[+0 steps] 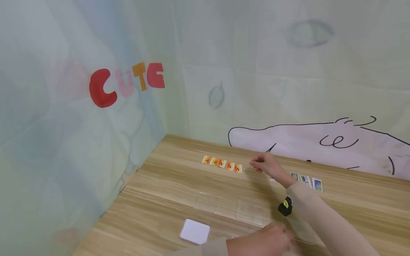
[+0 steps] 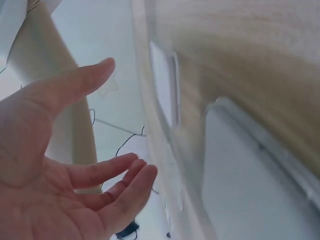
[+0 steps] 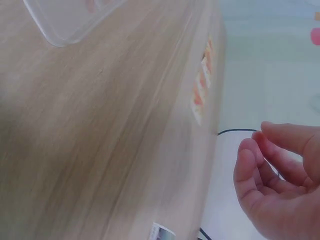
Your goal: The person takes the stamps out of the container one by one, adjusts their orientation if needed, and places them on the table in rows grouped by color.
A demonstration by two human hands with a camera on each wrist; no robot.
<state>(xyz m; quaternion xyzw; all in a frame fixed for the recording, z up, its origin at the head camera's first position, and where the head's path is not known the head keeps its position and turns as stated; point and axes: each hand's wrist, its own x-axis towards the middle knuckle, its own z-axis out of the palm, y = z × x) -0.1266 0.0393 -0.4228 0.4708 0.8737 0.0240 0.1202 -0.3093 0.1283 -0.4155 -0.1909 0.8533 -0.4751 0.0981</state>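
My right hand hovers above the far part of the table, its thumb and index fingertips close together; I see nothing between them. Left of it lies a row of several orange-and-yellow cards, slightly overlapping in places. To its right is a second row with a picture card; my forearm partly covers this row. My left hand is blurred in the head view, low over the near table beside a clear plastic case. In the left wrist view its fingers are loosely bent and the palm holds nothing.
Two more clear flat cases, one on the left and one in the middle, lie on the wooden table. A white card stack sits near the front. A small black object with yellow is beside my right forearm. Printed curtains border the table.
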